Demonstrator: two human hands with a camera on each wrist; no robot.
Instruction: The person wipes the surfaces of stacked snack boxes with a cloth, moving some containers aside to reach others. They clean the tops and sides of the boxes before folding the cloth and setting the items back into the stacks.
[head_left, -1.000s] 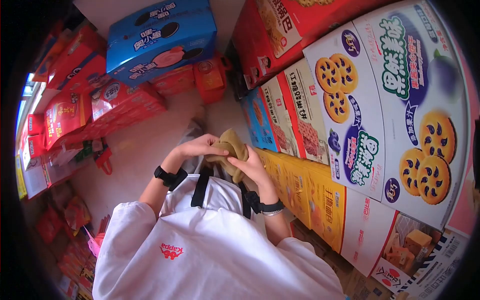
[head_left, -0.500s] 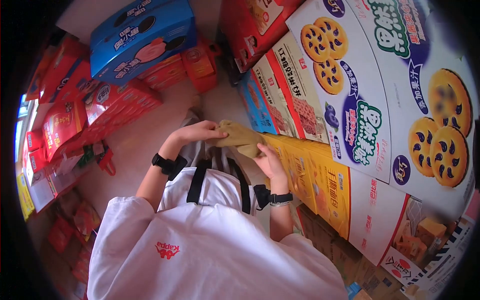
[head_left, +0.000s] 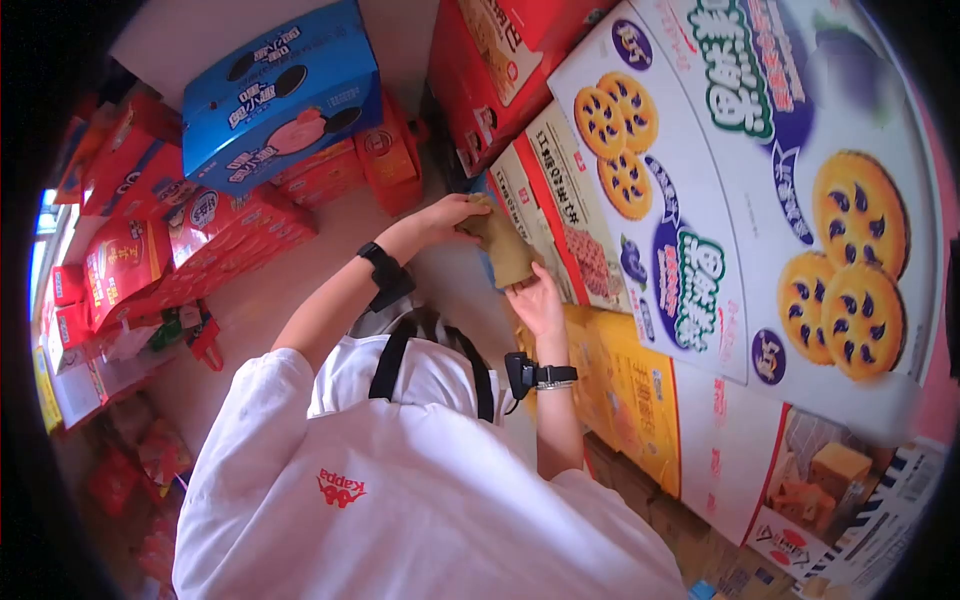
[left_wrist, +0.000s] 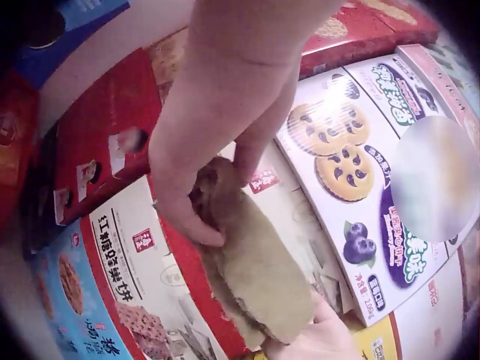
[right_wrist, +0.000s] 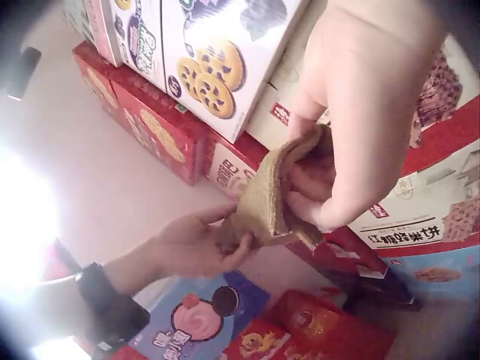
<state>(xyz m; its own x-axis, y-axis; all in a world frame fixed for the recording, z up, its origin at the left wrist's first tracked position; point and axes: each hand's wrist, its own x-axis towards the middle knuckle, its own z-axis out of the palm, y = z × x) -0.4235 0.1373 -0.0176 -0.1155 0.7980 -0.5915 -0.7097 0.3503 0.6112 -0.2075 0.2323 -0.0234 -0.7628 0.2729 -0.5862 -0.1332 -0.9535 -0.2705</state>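
An olive-brown folded cloth is stretched between both hands, in front of the stacked snack boxes. My left hand pinches its far end, with the thumb and fingers bent over the edge in the left wrist view. At the near end my right hand grips the cloth. The right wrist view shows the right fingers tucked into a fold of the cloth, its layers parted there. Behind the cloth stands a white and red snack box.
Large white blueberry-biscuit cartons rise on the right, above yellow boxes. Red boxes stand ahead. On the left, a blue carton sits over red gift boxes. Pale floor shows between the stacks.
Bunched up in both hands at first, the cloth was spread out lengthwise. Both hands then moved forward and right with it, up against the snack boxes.
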